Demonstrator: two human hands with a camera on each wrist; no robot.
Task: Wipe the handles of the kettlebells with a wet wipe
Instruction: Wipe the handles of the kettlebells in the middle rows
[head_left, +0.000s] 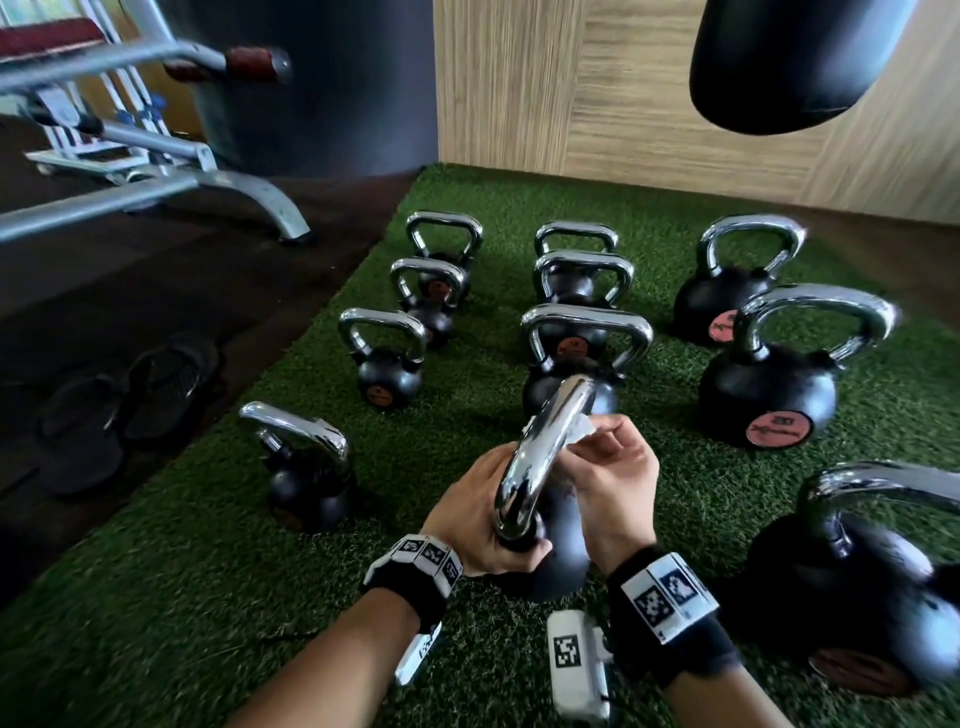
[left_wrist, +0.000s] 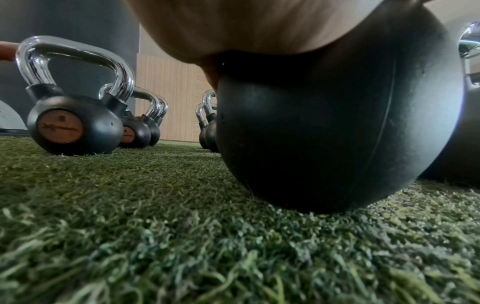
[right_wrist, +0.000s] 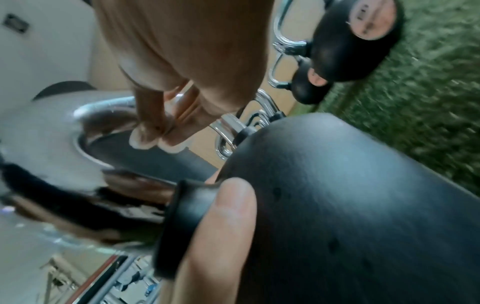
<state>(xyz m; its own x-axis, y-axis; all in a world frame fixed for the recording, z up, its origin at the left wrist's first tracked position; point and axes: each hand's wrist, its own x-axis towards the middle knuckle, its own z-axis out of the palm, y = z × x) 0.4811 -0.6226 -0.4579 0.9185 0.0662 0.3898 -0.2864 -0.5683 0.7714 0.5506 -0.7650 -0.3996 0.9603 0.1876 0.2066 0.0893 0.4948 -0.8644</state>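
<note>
- Head view: my left hand (head_left: 480, 512) grasps the base of the chrome handle (head_left: 540, 452) of the near kettlebell (head_left: 558, 551), centre row on the turf (head_left: 208, 571). My right hand (head_left: 610, 480) pinches the wet wipe (head_left: 582, 428) against that handle.
- Left wrist view: kettlebell body (left_wrist: 324, 127) rests on turf.
- Right wrist view: fingertips (right_wrist: 153, 133) pinched together; wipe not discernible.

Soft daylight, fairly dim; bright glints on the chrome handles (head_left: 587, 322); wide-angle bending at the edges; the bench (head_left: 130, 130) smears with motion blur; the right wrist view is heavily blurred; the grass (left_wrist: 182, 257) near the lens goes soft.
</note>
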